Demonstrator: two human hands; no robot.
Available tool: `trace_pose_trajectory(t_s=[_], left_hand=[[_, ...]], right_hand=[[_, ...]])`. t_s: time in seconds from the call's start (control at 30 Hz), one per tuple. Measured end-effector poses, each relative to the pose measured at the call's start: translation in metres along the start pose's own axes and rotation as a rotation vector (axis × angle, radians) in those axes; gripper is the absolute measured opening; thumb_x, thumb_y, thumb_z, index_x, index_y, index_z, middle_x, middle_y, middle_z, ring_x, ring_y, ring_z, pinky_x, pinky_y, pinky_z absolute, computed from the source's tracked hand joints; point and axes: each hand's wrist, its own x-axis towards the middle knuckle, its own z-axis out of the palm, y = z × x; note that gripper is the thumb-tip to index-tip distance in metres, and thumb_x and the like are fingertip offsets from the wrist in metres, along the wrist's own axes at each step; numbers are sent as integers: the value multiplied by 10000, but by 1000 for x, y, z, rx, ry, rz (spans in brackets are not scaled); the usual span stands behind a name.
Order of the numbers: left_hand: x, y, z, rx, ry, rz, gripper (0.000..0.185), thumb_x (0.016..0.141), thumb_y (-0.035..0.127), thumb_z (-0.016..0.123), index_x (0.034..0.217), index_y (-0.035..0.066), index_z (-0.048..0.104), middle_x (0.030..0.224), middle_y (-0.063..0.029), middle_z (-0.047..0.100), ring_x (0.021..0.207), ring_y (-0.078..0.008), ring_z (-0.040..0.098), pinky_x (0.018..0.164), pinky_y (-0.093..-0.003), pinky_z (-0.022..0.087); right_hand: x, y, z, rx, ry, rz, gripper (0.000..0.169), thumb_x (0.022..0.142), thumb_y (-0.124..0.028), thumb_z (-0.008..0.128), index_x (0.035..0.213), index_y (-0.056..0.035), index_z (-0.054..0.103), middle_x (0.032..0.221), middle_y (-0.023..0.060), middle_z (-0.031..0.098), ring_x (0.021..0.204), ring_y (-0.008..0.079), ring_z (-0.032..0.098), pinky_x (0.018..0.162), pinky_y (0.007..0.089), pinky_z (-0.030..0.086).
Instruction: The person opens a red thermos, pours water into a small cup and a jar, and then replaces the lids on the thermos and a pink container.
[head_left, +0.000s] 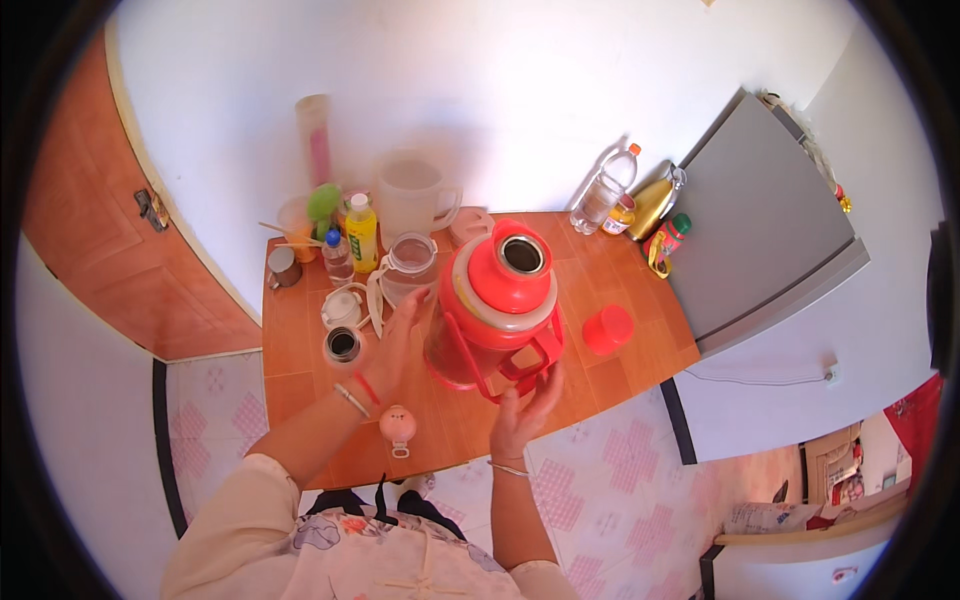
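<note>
A red vacuum flask (495, 300) rises from the wooden-topped table, its metal-rimmed mouth uncovered. At the lower end of its side handle is my right hand (529, 412), with the handle between thumb and fingers. My left hand (397, 345) holds nothing, fingers apart, between the flask and a pink insulated bottle (344, 346) with an open mouth. A pink lid with a small face (397, 426) lies near the table's front edge. Right of the flask is a red cap (608, 330). Just beyond my left fingers stands a clear jug with a strap (409, 266); a white lid (343, 307) is beside it.
At the back left of the table (600, 397) are a yellow drink bottle (361, 234), a water bottle (337, 259), a metal mug (284, 268) and a large translucent pitcher (411, 195). Several bottles, including a gold flask (656, 202), stand by the grey refrigerator (765, 217) at right.
</note>
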Motion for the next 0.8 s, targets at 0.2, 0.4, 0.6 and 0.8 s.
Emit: trace_pose_trajectory(t_s=[0.2,0.4,0.6,0.8], left_hand=[[54,-35,17,-369,69,-202,540,999,454,352,1322,46,496,1363,-52,496,1275,-154,411,1093,-293,273],[79,-34,21,-555,87,-348,521,978,474,398,1313,91,514,1333,-42,538,1204,-153,489,1059,-294,336],[73,-41,13,-658,52,-292,479,973,442,417,1300,106,518,1324,-42,548,1192,-162,507,1040,-307,372],[32,-29,11,-831,79,-329,472,974,442,415,1304,117,507,1315,-34,555,1205,-161,503,1036,-305,376]], right_hand=[[21,1,4,-23,-10,64,620,800,-98,686,1330,40,397,1242,207,508,1118,310,539,960,414,436],[52,3,14,261,-28,274,139,863,-4,605,1001,-7,591,847,36,583,754,111,557,680,259,472],[46,-5,17,301,-57,345,62,865,-6,643,912,-16,605,804,-11,597,762,61,539,719,231,464],[52,-36,-3,90,-230,293,101,829,-29,696,882,-22,610,792,-27,568,739,55,497,687,230,446]])
